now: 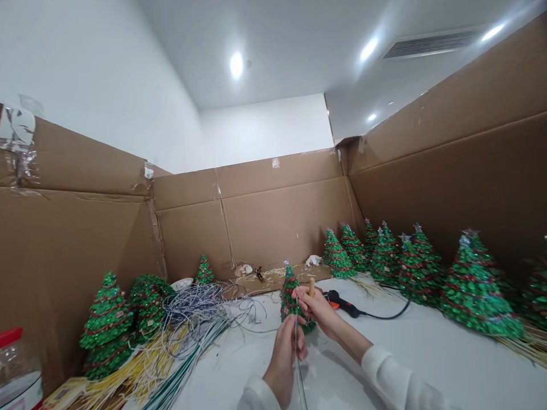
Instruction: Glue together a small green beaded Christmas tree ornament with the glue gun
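A small green Christmas tree (289,282) with red garland and a star on top stands on the table just beyond my hands. My left hand (285,344) is closed in front of it, fingers pinching a thin greenish strand (298,370) that runs down toward me. My right hand (318,310) is at the tree's right side, slightly higher and farther away. A light wooden handle (311,286) sticks up out of its closed fingers; the tool's other end is hidden. The right fingertips are close to the strand's upper end, but whether they touch it I cannot tell.
Right of my hands lies a black corded tool (344,303) with an orange part. Several finished-looking trees (474,290) line the right side. At left are more trees (109,324), tangled wires (192,307), yellow strands (141,364) and a red-lidded jar (19,370). Cardboard walls (277,216) surround the table.
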Available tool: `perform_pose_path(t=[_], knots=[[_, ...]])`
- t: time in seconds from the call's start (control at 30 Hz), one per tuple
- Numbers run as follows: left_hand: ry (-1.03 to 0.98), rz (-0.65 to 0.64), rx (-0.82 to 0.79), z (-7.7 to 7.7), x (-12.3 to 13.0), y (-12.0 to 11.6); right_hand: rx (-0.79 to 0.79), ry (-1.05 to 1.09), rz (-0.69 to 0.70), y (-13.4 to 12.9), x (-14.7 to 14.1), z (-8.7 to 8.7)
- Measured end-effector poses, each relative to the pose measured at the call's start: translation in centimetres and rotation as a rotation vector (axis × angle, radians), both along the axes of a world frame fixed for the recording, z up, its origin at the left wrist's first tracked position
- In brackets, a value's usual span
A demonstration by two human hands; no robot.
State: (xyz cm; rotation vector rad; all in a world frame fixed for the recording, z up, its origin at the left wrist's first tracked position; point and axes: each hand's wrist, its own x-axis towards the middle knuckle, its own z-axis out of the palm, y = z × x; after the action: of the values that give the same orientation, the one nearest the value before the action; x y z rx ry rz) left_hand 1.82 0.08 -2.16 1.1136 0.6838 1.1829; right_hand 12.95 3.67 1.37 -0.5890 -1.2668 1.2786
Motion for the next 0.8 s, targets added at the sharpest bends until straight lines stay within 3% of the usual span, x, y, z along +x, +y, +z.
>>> perform_pose_path(t=[0.33,0.63,0.8], knots=[[0.063,0.113,0.102,0.1,-0.2,0.4,0.024,-0.096,0.022,0.0,-1.2,-0.7],[0.021,0.148,0.109,0.4,-0.6,0.3,-0.049,-0.087,0.1,-1.3,-0.9,0.0],[0.059,0.172,0.083,0.1,-0.9,0.8,-0.03,-0.162,0.013,-1.0,-1.4,-0.5]])
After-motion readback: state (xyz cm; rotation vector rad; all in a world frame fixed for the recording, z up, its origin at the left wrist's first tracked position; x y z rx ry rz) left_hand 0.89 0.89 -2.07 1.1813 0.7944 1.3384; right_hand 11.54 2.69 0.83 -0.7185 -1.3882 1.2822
